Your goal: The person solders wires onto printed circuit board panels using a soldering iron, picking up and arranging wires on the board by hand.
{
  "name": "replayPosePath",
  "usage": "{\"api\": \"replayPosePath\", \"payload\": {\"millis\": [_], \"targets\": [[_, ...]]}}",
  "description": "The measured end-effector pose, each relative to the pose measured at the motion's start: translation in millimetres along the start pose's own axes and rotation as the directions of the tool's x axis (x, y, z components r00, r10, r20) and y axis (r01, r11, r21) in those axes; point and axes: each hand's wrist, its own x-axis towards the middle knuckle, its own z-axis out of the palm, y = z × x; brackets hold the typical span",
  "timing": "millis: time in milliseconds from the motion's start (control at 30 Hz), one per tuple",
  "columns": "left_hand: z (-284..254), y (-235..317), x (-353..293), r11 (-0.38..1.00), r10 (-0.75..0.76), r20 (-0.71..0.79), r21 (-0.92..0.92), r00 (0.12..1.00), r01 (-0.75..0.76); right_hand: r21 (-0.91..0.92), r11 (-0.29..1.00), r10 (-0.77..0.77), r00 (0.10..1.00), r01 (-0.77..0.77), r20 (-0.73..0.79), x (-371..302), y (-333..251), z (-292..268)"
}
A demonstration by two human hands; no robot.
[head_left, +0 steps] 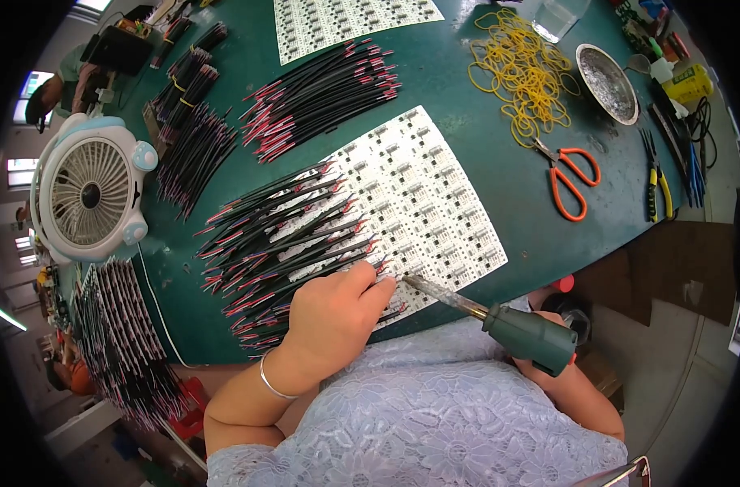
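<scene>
My left hand (331,316), with a bracelet at the wrist, rests over the near edge of a white circuit board sheet (435,187). Its thumb and forefinger pinch together there; what lies between them is hidden. My right hand (540,375) is closed around the dark green handle of a soldering iron (526,334). The iron's tip points left and comes down at the board, just right of my left fingertips. Rows of black cables (281,235) with red and white wire ends lie across the board's left half, several joined to it.
Loose cables (321,97) and bundled ones (193,146) lie farther back. Beside them stands a white fan (90,195). At right are yellow rubber bands (520,73), a metal dish (607,85), orange-handled scissors (570,185) and pliers (658,183). Another board sheet (354,23) lies at the back.
</scene>
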Motion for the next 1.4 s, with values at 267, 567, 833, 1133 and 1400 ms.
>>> {"api": "replayPosePath", "payload": {"millis": [267,567,833,1133,1400], "targets": [[0,5,-1,0.998,-0.015,0.037,0.064,0.999,0.012,0.06,0.998,0.008,1.0,-0.01,0.027,-3,2,0],[-5,7,-3,0.998,-0.018,0.111,0.059,0.994,0.012,0.944,0.263,0.459,0.886,-0.2,0.059,40,-19,5],[-57,-9,-27,0.973,-0.207,-0.282,0.041,0.937,0.227,0.975,0.136,0.432,0.897,-0.173,0.099,58,-15,13],[11,20,-14,0.99,-0.047,-0.168,-0.138,0.985,0.024,0.948,0.288,0.368,0.93,-0.133,0.018,39,-4,19],[21,20,-17,0.985,-0.119,-0.109,-0.134,0.987,0.104,0.638,0.708,0.391,0.92,-0.302,0.002,-31,7,4]]}}
